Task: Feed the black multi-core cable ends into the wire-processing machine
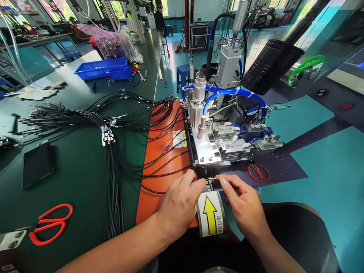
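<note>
Teal floor [327, 159]; green workbench [79, 182]; sunlit windows [57, 7]

Left hand [179, 204] and right hand [244, 206] are both bare, without gloves, rings or a watch. Behind each hand the wrist and forearm are uncovered, with no sleeve in view. Fingernails are short and unpainted.

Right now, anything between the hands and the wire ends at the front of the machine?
Nothing visible. The left hand and right hand already pinch the thin wire ends at the machine front edge, above the yellow arrow label.
</note>
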A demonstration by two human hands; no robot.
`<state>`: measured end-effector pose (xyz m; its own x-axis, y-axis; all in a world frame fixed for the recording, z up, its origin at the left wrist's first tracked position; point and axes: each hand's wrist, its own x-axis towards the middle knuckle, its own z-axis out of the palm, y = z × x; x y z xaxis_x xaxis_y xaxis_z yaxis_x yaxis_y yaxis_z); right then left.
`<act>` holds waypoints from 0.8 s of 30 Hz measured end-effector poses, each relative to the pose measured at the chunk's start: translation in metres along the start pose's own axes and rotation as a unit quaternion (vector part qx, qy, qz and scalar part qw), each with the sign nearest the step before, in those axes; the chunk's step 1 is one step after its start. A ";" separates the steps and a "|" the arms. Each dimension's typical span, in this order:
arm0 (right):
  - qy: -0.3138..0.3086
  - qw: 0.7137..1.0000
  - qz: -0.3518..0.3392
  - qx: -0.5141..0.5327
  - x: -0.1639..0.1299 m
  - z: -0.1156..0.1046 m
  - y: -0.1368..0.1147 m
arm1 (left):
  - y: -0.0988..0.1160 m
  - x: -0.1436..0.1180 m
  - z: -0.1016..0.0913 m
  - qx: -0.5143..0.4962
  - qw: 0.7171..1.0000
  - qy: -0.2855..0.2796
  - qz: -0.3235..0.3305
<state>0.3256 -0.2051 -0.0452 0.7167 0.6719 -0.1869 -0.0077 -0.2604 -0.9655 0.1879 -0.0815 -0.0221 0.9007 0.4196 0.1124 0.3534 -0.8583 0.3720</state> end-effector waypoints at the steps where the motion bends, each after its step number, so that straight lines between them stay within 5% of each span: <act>1: -0.003 1.000 0.010 0.004 0.000 0.000 0.000 | 0.000 0.000 0.000 0.001 1.000 0.000 0.000; 24: -0.017 0.994 0.073 0.079 0.002 0.004 -0.001 | 0.000 -0.001 0.002 0.009 1.000 0.010 0.006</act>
<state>0.3247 -0.2005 -0.0450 0.6758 0.6591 -0.3298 -0.2208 -0.2459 -0.9438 0.1876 -0.0822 -0.0237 0.8995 0.4154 0.1352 0.3475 -0.8680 0.3546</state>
